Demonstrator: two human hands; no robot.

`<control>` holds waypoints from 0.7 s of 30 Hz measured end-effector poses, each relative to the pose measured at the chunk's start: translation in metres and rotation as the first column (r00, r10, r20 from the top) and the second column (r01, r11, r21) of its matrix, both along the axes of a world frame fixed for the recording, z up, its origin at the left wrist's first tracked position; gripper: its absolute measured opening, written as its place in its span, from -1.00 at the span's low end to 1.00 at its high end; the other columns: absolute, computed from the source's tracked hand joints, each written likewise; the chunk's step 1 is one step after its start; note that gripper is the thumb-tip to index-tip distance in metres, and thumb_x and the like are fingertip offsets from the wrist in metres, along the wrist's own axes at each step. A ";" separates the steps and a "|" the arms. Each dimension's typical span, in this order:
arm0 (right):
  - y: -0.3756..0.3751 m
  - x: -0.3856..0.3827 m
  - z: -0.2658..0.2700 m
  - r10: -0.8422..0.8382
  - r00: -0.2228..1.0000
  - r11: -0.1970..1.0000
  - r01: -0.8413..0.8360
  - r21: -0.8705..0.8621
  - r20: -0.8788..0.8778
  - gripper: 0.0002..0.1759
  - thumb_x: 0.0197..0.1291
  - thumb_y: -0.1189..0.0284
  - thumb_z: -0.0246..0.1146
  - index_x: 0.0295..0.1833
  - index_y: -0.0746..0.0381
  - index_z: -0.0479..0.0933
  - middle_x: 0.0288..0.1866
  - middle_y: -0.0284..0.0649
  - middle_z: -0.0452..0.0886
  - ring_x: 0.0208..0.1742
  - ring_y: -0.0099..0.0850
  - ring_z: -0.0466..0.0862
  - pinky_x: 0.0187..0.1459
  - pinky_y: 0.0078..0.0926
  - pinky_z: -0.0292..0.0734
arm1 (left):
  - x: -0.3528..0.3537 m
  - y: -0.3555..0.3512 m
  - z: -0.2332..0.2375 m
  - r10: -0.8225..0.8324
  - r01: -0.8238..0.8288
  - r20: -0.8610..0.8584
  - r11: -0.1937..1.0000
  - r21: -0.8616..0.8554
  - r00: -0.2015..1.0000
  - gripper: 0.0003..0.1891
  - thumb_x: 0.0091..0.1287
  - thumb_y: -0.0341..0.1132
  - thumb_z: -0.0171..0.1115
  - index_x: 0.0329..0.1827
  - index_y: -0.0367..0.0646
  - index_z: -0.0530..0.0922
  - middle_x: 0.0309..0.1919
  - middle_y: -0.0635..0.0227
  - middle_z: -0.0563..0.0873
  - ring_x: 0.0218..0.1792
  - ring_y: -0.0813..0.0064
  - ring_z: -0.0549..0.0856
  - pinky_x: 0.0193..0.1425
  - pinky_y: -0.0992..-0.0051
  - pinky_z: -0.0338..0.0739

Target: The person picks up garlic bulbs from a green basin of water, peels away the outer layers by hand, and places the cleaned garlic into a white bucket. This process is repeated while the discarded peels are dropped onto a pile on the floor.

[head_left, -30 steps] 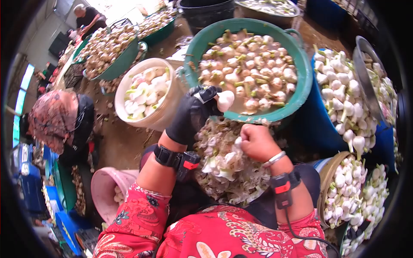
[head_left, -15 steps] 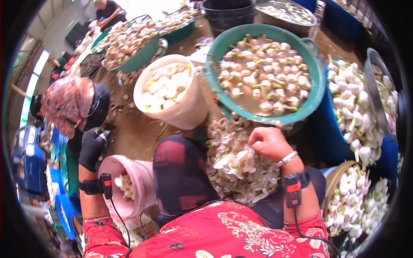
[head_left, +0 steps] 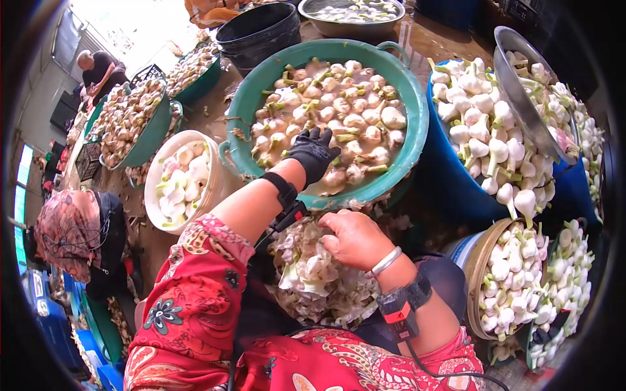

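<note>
Green plastic walls of the round tub curve about my gloved left hand, with open air above and toward the far rim. Soaking garlic bulbs lie beneath and just beyond its spread, ungripping fingers. My bare right hand curls outside the near rim, over a heap of garlic skins (whether it pinches anything, I cannot tell). Close on the left stands a white bucket; a blue barrel, piled with garlic, hems the right side.
</note>
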State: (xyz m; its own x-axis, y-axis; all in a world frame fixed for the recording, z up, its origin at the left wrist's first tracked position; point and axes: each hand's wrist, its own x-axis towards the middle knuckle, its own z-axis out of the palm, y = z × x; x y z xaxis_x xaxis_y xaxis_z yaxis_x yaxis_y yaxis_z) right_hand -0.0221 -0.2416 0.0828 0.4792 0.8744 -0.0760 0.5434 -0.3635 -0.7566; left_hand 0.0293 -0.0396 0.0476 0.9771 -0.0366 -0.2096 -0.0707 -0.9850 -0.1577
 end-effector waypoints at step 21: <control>0.029 -0.013 0.003 -0.120 0.807 0.746 0.458 0.483 -0.578 -0.38 -0.12 0.50 0.52 0.11 0.25 0.44 -0.26 -0.43 0.55 -0.25 -0.69 0.49 -0.12 -0.65 0.51 | -0.149 -0.023 0.055 0.451 -0.003 -0.303 -0.554 -0.832 0.839 -0.76 0.30 -0.26 0.24 -0.11 -0.25 0.62 -0.31 0.40 0.68 -0.29 0.61 0.63 -0.17 0.57 0.53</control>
State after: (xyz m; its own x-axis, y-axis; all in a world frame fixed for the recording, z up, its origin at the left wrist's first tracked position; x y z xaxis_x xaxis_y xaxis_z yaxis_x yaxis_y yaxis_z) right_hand -0.0348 -0.2128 0.0863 0.7584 0.6448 0.0956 -0.0106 0.1588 -0.9873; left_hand -0.1194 -0.0623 0.1023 0.9342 0.3145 -0.1685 0.0289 0.4039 0.9143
